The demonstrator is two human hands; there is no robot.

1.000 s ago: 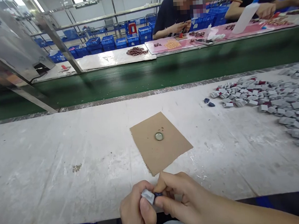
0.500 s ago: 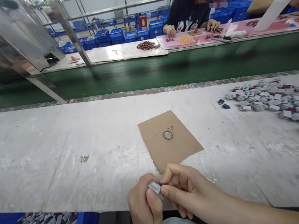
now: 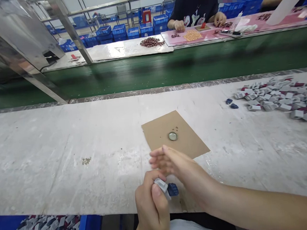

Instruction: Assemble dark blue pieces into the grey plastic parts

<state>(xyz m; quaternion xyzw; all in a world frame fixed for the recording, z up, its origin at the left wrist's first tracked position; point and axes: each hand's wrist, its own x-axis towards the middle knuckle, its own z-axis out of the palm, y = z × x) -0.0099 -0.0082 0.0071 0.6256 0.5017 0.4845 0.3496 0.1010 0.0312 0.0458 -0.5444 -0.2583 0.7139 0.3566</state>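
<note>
- The left hand (image 3: 152, 207) was clenched round the grey piece (image 3: 161, 185), which was gripped between thumb and bent forefinger.
- The right hand (image 3: 181, 168) had changed most: half a second earlier its thumb and fingertips were pinching at the grey piece's end, and now they were released, spread loosely and slightly blurred, beyond the left fingers.
- That opening left the dark-blue piece (image 3: 173, 189) in plain sight, just right of the left fingertips and against the end of the grey piece.
- With no right fingertip on it, the blue part seemed to be staying there unaided, which suggested that the two were joined; how firmly, I could not tell.
- Past the right fingertips, the bottle cap (image 3: 173, 136) lay on the cardboard (image 3: 157, 130), untouched.
- Farther off, to the right of all the fingers, two loose blue pieces (image 3: 234, 106) lay beside the heap of grey pieces (image 3: 279, 95).
</note>
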